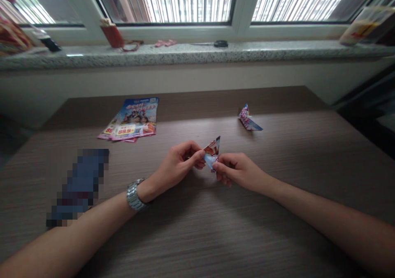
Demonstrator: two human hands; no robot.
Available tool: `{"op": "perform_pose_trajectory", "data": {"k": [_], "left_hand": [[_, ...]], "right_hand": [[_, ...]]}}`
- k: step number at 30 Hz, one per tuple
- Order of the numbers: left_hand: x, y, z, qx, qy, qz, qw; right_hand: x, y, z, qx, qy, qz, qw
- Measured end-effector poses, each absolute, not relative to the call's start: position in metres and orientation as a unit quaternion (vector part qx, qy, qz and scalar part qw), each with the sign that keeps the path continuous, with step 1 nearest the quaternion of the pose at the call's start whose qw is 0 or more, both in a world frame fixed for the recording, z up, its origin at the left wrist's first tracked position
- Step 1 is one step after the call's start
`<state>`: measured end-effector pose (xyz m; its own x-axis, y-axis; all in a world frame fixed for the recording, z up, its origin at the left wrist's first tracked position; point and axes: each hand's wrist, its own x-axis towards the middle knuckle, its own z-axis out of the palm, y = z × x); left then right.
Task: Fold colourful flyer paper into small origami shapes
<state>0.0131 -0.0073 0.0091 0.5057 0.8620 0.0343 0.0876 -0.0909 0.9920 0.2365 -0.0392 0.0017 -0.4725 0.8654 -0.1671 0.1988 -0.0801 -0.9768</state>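
Between my hands, just above the table, is a small piece of folded printed paper point(212, 149) with a pointed tip sticking up. My left hand point(185, 158) pinches its left side between thumb and fingers; a metal watch point(135, 195) circles that wrist. On the lower right side of the paper, my right hand point(236, 169) grips with thumb and forefinger, its other fingers curled beneath. The fingers cover part of the folds. Farther back to the right, a second folded paper figure point(247, 118) rests on the table, with colourful print and pointed ends.
A stack of printed flyers point(137, 119) lies at the back left of the wooden table point(191, 237). A blurred-out dark rectangular object point(80, 185) is beside my left forearm. Along the stone windowsill point(185, 56) are scissors point(220, 43), a red container point(112, 34) and pink items point(166, 43).
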Motion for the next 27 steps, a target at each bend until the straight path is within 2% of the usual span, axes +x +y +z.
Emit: {"op": "perform_pose_trajectory", "data": {"k": [27], "left_hand": [[0.0141, -0.0081, 0.0142, 0.635, 0.384, 0.364, 0.563]], "right_hand": [[0.2362, -0.0374, 0.0063, -0.45, -0.6, 0.606, 0.266]]}}
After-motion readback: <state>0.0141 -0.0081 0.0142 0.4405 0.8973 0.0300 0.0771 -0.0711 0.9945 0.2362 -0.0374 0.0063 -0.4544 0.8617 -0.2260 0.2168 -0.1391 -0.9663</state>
